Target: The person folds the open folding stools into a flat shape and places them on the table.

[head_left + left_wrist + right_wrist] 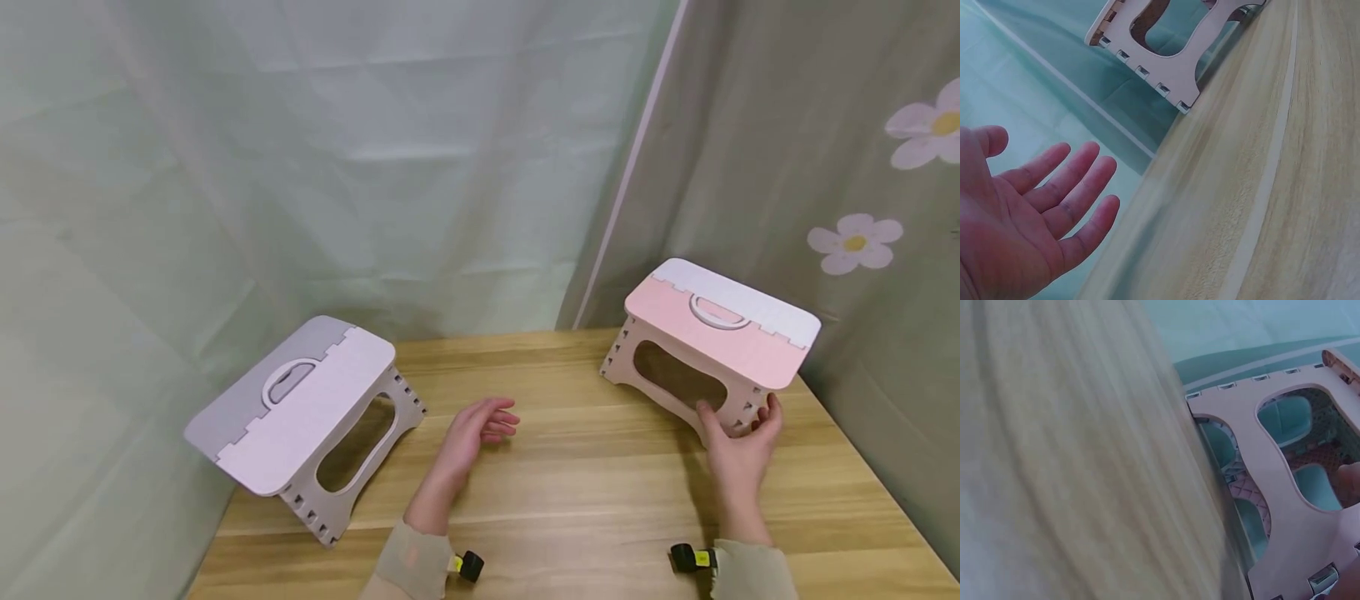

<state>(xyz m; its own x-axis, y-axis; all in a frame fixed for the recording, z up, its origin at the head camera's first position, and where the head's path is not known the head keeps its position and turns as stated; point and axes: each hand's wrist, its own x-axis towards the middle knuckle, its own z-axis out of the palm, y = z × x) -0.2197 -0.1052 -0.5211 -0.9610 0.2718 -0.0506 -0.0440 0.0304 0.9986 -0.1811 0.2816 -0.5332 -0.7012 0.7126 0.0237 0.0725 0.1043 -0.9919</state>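
At the right of the table stands a folding step stool (720, 325) with a pink and white top and a carry handle, unfolded on its legs. My right hand (738, 450) grips its near right leg. The thumb reaches into the oval opening and the fingers lie round the outer side; in the right wrist view the pink leg panel (1260, 444) fills the right part. My left hand (468, 433) hovers over the middle of the table, fingers loosely extended, holding nothing. Left of it stands a second unfolded step stool (300, 400), grey and pale lilac.
Both stools stand on a wood-grain table (570, 475). Behind and left hangs a pale green curtain (420, 167); a darker one with white flowers (855, 243) hangs at the right. A small black device (471, 567) is strapped at each wrist.
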